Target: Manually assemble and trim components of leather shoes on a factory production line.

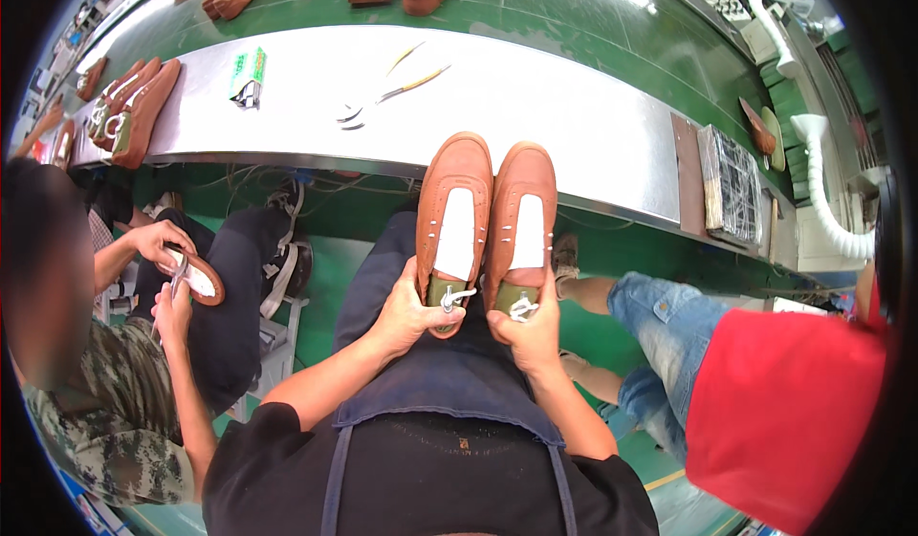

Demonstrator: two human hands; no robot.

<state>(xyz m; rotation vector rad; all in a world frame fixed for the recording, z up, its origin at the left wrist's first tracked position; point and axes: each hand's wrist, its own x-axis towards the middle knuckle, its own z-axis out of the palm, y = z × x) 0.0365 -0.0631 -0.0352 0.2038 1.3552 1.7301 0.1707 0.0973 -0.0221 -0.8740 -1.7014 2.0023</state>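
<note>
Furnished with long, pale, shiny metal worktop (564, 96). Backed by glossy green flat surface (574, 15), streaked with reflected light. Floored in green (585, 330), yellow line (666, 480) lower right. Fitted, far right, with white corrugated flexible hose (826, 220).

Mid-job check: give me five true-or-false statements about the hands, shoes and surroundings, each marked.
1. The left hand holds a brown shoe. True.
2. Only one hand holds a shoe. False: the right hand holds a second brown shoe.
3. The shoes' toes face the wearer. False: they point away, toward the metal workbench.
4. A green-and-white packet lies left of the yellow-handled tool. True.
5. The shirt at right is white. False: it's a red shirt.
</note>
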